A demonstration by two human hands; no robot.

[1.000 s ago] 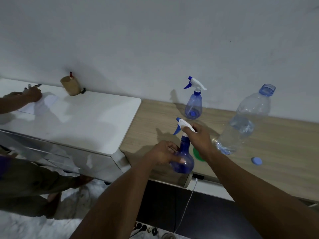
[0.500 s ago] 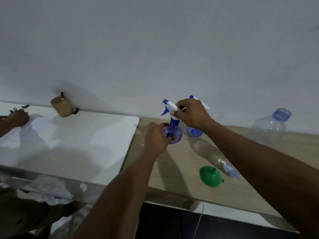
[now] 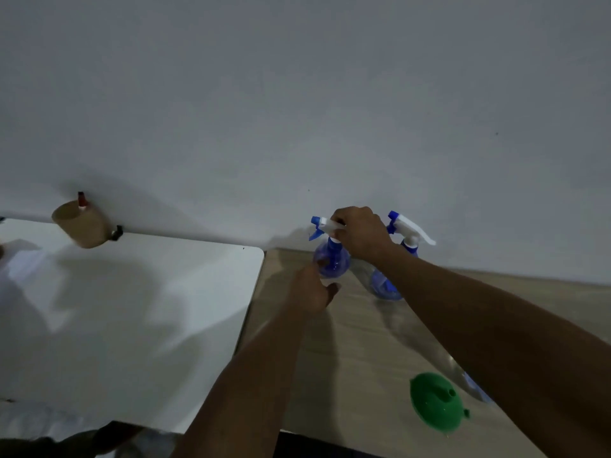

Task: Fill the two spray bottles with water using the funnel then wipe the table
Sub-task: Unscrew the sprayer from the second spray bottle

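Two blue spray bottles stand at the back of the wooden table [image 3: 357, 352], close to the wall. My right hand [image 3: 360, 236] grips the white trigger head of the left spray bottle [image 3: 332, 262]. My left hand [image 3: 312, 290] is just in front of that bottle's round body, fingers loosely apart, touching it or barely off it. The second spray bottle [image 3: 401, 256] stands just to the right, partly hidden by my right forearm. A green funnel [image 3: 434, 403] lies wide end down on the table near the front edge. The big water bottle is almost wholly hidden behind my right arm.
A white table [image 3: 132, 309] adjoins the wooden one on the left. A brown cup [image 3: 81, 224] with a red-tipped item in it stands at its back by the wall. The grey wall rises directly behind both tables.
The left spray bottle has gone from the front edge to the back, beside the other. My left hand has loosened and slid off its body. The view has tilted up.
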